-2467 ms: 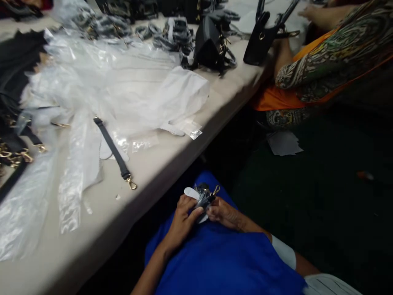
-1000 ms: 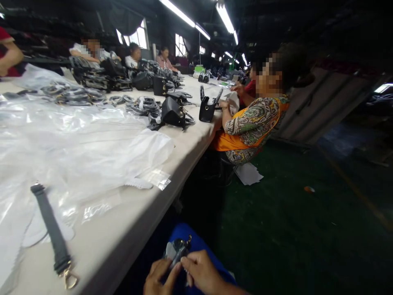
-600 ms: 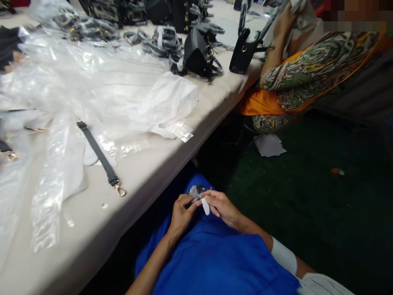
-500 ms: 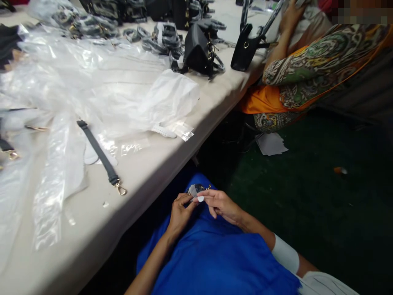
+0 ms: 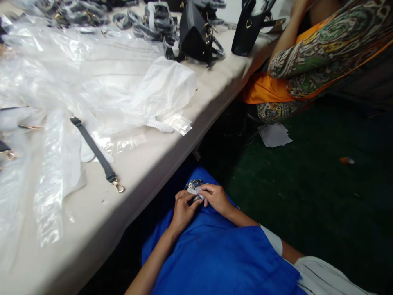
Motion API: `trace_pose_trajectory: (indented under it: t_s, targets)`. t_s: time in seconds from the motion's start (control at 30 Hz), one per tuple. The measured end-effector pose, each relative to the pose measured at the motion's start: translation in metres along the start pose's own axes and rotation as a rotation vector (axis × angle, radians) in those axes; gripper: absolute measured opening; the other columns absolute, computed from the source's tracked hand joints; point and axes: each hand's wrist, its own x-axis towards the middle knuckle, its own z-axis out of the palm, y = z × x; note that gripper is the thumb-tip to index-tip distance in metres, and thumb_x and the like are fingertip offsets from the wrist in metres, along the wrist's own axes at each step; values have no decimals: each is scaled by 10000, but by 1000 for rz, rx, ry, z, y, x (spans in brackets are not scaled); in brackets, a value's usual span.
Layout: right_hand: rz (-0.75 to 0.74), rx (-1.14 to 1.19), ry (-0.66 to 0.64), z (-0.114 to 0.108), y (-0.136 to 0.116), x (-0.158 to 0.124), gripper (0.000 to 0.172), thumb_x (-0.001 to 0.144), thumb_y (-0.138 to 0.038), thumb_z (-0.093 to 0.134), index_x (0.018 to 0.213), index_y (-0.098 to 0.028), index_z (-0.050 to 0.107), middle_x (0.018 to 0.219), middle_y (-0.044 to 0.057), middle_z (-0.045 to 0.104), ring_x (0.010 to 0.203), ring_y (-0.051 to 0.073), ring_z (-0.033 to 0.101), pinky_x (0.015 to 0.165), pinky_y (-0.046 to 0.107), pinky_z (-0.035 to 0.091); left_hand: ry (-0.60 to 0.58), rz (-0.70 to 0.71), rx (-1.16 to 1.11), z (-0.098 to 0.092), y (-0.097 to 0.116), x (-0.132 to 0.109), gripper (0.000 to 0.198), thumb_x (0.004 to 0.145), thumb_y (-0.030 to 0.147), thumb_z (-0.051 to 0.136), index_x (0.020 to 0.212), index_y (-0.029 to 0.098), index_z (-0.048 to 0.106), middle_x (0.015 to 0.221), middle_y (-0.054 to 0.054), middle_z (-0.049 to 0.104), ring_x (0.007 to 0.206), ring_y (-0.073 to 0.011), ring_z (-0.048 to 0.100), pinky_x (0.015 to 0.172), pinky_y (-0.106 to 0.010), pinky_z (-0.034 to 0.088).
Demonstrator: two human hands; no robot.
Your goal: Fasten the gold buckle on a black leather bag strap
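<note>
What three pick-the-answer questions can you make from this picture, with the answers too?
1. Where are both hands working?
A) on the table
B) over the blue lap
C) on the floor

2. What colour is the strap lying on the table?
A) red
B) white
C) black

3. How is that strap lying?
A) flat and untouched
B) held up by a hand
C) inside a bag

Answers:
1 B: the left hand and right hand pinch a small wrapped metal piece above the blue cloth.
2 C: the strap is black with a gold clip.
3 A: it rests flat on the table, no hand near.
</note>
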Motion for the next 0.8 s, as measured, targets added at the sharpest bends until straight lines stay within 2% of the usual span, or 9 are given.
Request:
trace_pose_trajectory:
  t_s: [0.07,0.13,0.2,0.3,0.37,0.47,0.57,0.67,0.8]
  targets:
    - [23,23,37,4,6,1,257,880,-373,594,928,-139,690,932,64,711,463,86,577,498,223,471,9,-19,14,1,-2,-1,158,733,339,749,841,224,754,856,-59,707,912,-257,607,925,-425,416]
    - [31,42,35,5,7,0,239,872,-373,606,901,-148,682,1039,68,701,462,69,568,508,217,477,-2,-33,6,1,-2,-3,212,735,341,748,900,209,727,896,-64,703,935,-259,615,929,-419,426]
    - [32,61,10,5,6,-1,225,862,-379,619,852,-161,675,1154,60,669,436,46,533,455,207,441,-35,-43,-24,-1,0,-4,295,786,352,702,1043,210,674,979,-66,706,983,-248,625,948,-398,436]
    - [34,91,-4,5,4,-1,230,851,-393,631,832,-167,667,1138,44,670,439,45,507,404,200,381,-63,-77,-65,-5,5,-7,317,912,387,537,1167,206,586,1082,-79,696,1042,-224,629,944,-357,452]
    - [28,103,11,5,6,1,233,845,-397,641,851,-167,672,1042,35,691,535,76,563,476,201,424,-43,-114,-70,-6,8,-8,311,951,401,457,1156,199,576,1073,-83,694,1005,-218,642,879,-327,475]
    - [11,106,26,6,10,5,249,825,-408,667,842,-161,680,907,31,692,753,139,628,672,227,485,20,-147,-70,-5,10,-6,286,948,410,460,1093,205,596,986,-54,693,890,-196,646,793,-286,472]
    - [0,91,22,7,12,6,268,800,-423,692,797,-156,681,864,33,683,814,159,624,741,245,479,78,-164,-106,-3,6,-3,267,931,413,480,964,192,625,872,-26,670,794,-171,617,740,-258,457]
    - [20,63,12,7,13,7,281,789,-437,698,779,-157,676,785,13,663,660,125,590,622,226,451,106,-199,-164,-4,2,-2,281,888,422,527,866,164,637,798,-26,659,748,-167,602,704,-250,462]
    - [76,4,-10,6,16,8,323,846,-474,616,833,-155,667,550,-43,536,399,79,424,417,211,304,102,-247,-234,-8,0,-5,296,822,433,590,860,149,663,792,-36,677,730,-172,607,685,-255,477]
